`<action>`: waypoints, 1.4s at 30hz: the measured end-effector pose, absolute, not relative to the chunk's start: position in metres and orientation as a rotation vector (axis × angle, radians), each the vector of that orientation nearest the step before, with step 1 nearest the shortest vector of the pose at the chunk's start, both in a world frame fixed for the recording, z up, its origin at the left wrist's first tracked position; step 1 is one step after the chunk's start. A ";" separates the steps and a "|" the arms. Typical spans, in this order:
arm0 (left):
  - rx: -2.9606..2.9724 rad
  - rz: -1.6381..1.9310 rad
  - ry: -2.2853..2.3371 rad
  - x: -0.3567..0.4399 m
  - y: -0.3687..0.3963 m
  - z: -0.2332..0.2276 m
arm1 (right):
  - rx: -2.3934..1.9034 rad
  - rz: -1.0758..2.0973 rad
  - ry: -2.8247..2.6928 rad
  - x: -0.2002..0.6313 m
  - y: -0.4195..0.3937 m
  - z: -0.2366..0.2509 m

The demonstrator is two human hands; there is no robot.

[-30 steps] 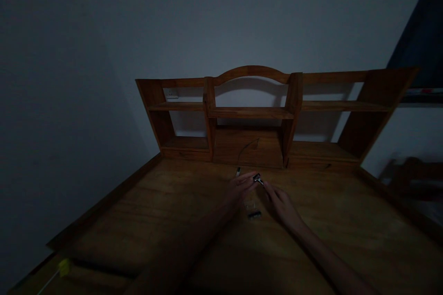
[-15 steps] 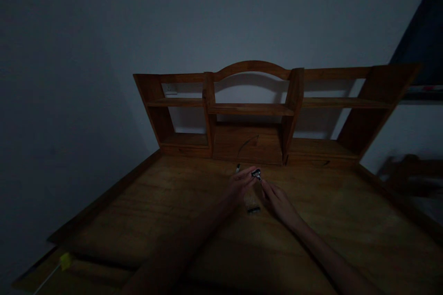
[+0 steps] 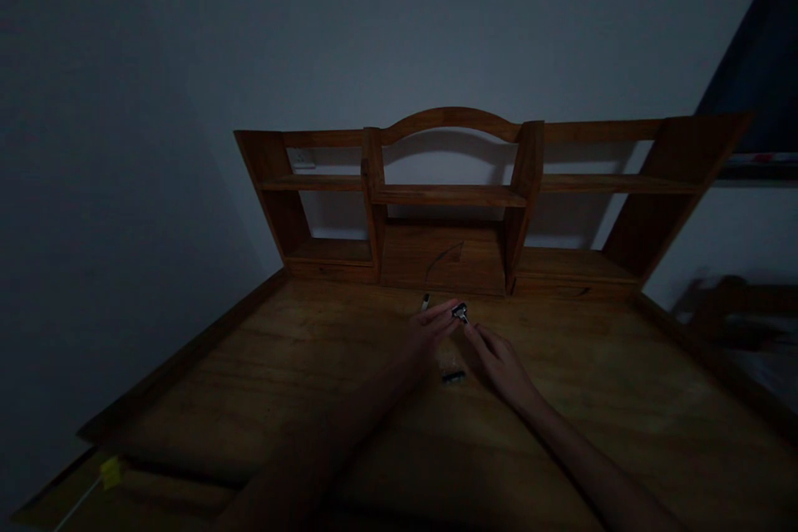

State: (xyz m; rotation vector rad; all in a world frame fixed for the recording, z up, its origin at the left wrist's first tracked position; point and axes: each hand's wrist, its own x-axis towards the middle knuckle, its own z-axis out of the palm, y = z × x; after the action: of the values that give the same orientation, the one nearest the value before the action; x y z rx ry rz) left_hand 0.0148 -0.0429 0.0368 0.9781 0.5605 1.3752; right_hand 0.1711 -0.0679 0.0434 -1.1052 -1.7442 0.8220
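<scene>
Above the desk, both hands meet on a small black and silver razor (image 3: 460, 312). My left hand (image 3: 430, 329) is closed at the left side of its head, fingers pointing right. My right hand (image 3: 497, 356) pinches the thin handle just below the head; the fingers cover most of that handle. Beneath the hands, a small clear pack with a black strip (image 3: 453, 377) lies on the desk. Behind my left hand is a slim white item with a dark end (image 3: 425, 302), partly hidden, its kind unclear in the dim light.
The wooden desk (image 3: 249, 374) has a raised shelf unit (image 3: 449, 195) along its back, against the wall. A yellow tag on a white cord (image 3: 110, 472) is at the lower left. Raised edging runs along the desk's sides.
The razor's head has turned slightly between my fingers and now faces me more. Both hands keep their hold; the whole view has shifted a little.
</scene>
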 end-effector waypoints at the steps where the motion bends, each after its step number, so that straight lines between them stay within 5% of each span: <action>1: 0.989 1.374 0.586 0.015 -0.044 0.038 | -1.103 0.828 -1.748 0.171 -0.068 0.044; 16: 1.270 1.392 0.865 0.012 -0.046 0.041 | -1.062 0.931 -1.641 0.172 -0.065 0.046; 42: 1.089 1.393 0.700 0.020 -0.048 0.033 | -1.061 0.953 -1.593 0.175 -0.060 0.040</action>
State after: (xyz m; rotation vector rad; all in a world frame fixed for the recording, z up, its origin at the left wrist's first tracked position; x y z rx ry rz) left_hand 0.0202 -0.0480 0.0330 1.0892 0.7003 1.3930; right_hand 0.1750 -0.0600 0.0400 -1.0606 -1.5934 0.9534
